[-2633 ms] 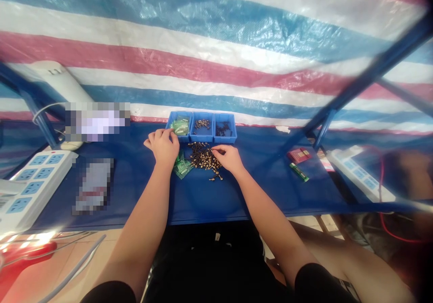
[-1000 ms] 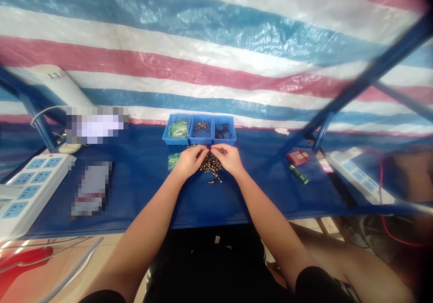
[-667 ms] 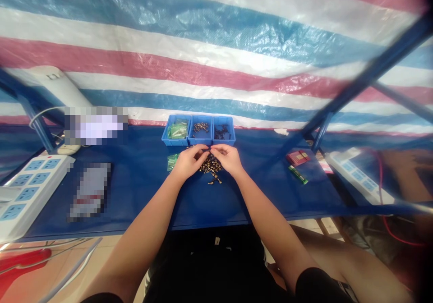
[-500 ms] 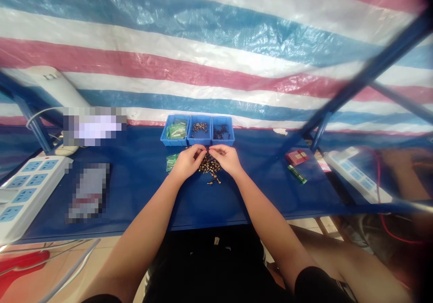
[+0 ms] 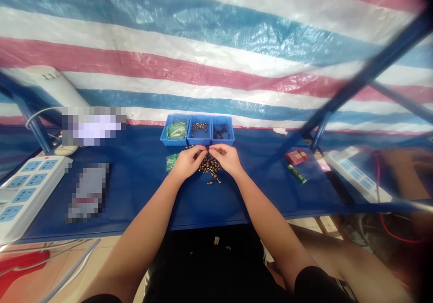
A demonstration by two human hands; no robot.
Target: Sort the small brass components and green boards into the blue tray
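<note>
My left hand (image 5: pixel 188 161) and my right hand (image 5: pixel 226 158) meet fingertip to fingertip above a pile of small brass-coloured metal parts (image 5: pixel 210 164). Both hands are closed in a pinch; whatever lies between the fingertips is too small to name. By my left hand, partly covered by it, lie green-and-clear packets (image 5: pixel 171 162). Just beyond the hands stand three joined blue bins: the left bin (image 5: pixel 163 138) holds green packets, the middle bin (image 5: pixel 199 141) brass-coloured parts, and the right bin (image 5: pixel 223 143) small dark pieces.
On the blue table (image 5: pixel 267 190), a red box (image 5: pixel 297 157) and a green packet (image 5: pixel 297 173) lie to the right. White power strips (image 5: pixel 37 190) rest at both sides. Blue metal posts (image 5: pixel 363 77) slant up at the edges. A striped sheet (image 5: pixel 216 59) hangs behind.
</note>
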